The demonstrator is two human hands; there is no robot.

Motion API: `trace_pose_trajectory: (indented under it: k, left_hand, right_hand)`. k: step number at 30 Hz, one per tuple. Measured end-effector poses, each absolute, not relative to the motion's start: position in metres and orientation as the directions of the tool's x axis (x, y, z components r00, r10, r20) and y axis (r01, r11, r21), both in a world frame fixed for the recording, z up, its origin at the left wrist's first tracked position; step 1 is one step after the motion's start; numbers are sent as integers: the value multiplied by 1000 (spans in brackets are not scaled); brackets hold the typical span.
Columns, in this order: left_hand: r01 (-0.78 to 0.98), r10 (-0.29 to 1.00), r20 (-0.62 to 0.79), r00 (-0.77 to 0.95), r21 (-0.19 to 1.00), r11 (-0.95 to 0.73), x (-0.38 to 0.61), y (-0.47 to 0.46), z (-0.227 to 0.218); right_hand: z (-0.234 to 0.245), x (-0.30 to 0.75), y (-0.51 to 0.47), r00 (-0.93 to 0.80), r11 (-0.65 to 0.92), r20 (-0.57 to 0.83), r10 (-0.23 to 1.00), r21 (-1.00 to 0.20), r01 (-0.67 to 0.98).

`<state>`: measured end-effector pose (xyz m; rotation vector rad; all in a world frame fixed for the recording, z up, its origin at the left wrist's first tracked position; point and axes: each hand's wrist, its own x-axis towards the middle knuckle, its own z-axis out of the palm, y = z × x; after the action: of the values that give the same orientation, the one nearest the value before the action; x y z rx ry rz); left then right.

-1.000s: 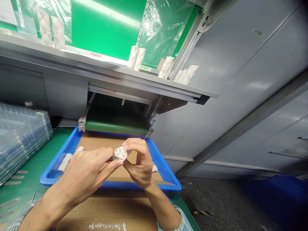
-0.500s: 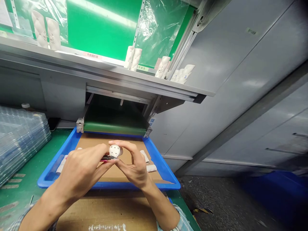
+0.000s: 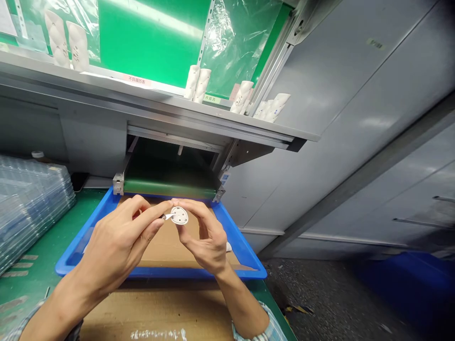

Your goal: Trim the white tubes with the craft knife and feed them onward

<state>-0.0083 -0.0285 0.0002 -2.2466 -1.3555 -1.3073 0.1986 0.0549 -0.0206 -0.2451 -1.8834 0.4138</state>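
White tube is up over the blue tray, holed end facing the wearer, so its long axis probably runs away. Right hand pinches it; left hand grips a small blade, tip at that end's left side.

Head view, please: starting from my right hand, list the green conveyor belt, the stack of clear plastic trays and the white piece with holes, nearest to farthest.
From your right hand:
1. White piece: held in its fingers.
2. Green conveyor belt: ahead, beyond the hands.
3. Stack of clear plastic trays: far over on the left.
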Motion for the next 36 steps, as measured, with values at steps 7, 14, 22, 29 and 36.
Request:
trace_pose_trajectory:
  k: [7, 14, 22, 29, 36]
  left_hand:
    - [787, 594, 778, 206, 230, -573, -10, -27, -3]
    - [813, 587, 792, 166, 227, -536, -10, -29, -3]
    - [778, 645, 750, 146, 316, -544, -13, -30, -2]
    - [749, 648, 748, 144, 345, -565, -15, -32, -2]
    - [760, 648, 750, 133, 343, -552, -16, -32, -3]
  right_hand:
    - [-20, 199, 56, -361, 929, 869, 337, -369, -21]
    - [-17, 199, 55, -367, 947, 877, 310, -318, 41]
    - [-16, 198, 56, -362, 969, 899, 248, -235, 80]
    - [-17, 198, 57, -361, 972, 902, 236, -218, 90]
    - [-17, 198, 55, -367, 968, 896, 249, -230, 95]
